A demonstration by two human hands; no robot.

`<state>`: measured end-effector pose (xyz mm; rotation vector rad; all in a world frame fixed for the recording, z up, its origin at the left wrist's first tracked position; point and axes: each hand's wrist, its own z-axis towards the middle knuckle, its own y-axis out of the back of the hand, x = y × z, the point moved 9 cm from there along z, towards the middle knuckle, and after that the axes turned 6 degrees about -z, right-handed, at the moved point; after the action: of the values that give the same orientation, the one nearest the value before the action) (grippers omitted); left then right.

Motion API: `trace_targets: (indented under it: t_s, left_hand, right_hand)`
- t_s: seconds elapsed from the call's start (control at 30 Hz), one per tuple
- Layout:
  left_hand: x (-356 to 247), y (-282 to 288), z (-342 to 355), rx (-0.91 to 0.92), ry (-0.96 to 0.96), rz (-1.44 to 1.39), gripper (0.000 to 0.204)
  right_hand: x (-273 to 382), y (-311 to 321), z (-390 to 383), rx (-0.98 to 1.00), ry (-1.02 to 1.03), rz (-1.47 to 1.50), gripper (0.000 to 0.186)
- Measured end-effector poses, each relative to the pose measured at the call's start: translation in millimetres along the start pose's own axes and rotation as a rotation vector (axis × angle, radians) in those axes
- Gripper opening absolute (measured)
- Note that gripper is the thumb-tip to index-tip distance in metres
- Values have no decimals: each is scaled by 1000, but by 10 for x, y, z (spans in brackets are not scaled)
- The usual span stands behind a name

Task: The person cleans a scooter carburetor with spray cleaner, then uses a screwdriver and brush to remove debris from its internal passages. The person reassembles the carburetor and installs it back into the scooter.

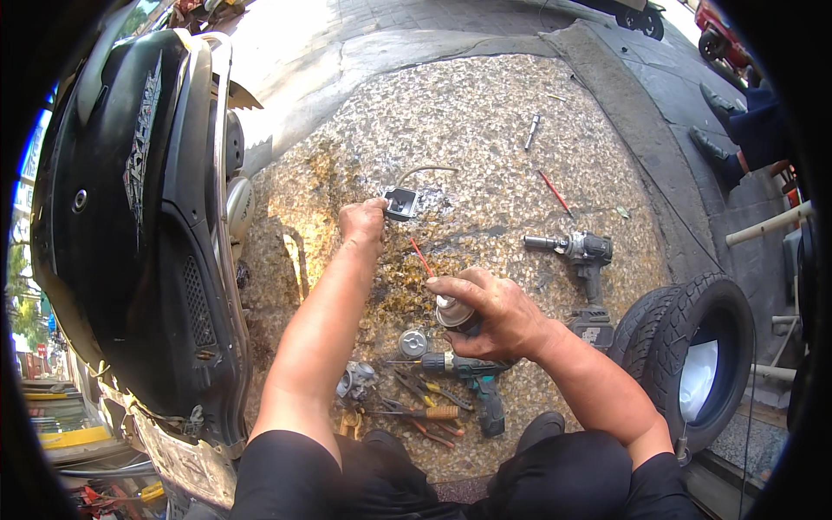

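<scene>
My left hand (362, 227) grips a small square metal bowl (400, 204), held out over the speckled, oil-stained floor (485, 113). My right hand (485, 316) is wrapped round a spray can (452, 312), index finger on its top, with the thin red straw (421, 256) angled toward the bowl. Below my hands lie a round metal piece (413, 342), a teal-and-black cordless drill (485, 386), a metal carburettor-like body (355, 381) and several pliers (429, 399). A dark impact wrench (585, 260) rests to the right. Farther forward are a red-shafted tool (555, 192) and a silver rod (532, 130).
Black scooter bodywork (121, 260) stands close at my left. Stacked tyres (724, 303) are at my right, beside white pipes (767, 224). Another person's shoes (715, 152) and legs show at upper right, near parked vehicles (724, 39). A cable runs along the right edge.
</scene>
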<state>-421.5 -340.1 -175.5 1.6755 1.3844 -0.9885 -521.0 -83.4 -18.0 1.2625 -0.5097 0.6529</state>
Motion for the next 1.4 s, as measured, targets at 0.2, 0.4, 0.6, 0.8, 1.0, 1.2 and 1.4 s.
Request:
trace_targets:
  t_s: [0.2,0.4,0.6,0.8,1.0,1.2,1.4]
  left_hand:
    - [168,-3,-29,29,205,-102,13]
    - [159,-59,-92,140,280,-143,13]
    - [164,-51,-125,222,310,-61,13]
    - [124,-19,-159,255,162,176,10]
    - [202,-67,-140,326,110,379,12]
    - [284,-162,-157,404,87,338,12]
    - [291,-194,-197,419,95,324,16]
  right_hand:
    - [9,15,23,-30,42,-15,73]
    - [-152,126,-4,-97,-41,6,73]
    - [-244,186,-47,-116,-47,117,69]
    - [-290,261,-80,-174,-25,160,64]
    - [-452,244,-148,-157,-107,316,60]
    - [-509,166,-165,-144,-131,315,58]
    - [-557,168,-191,-108,-214,415,59]
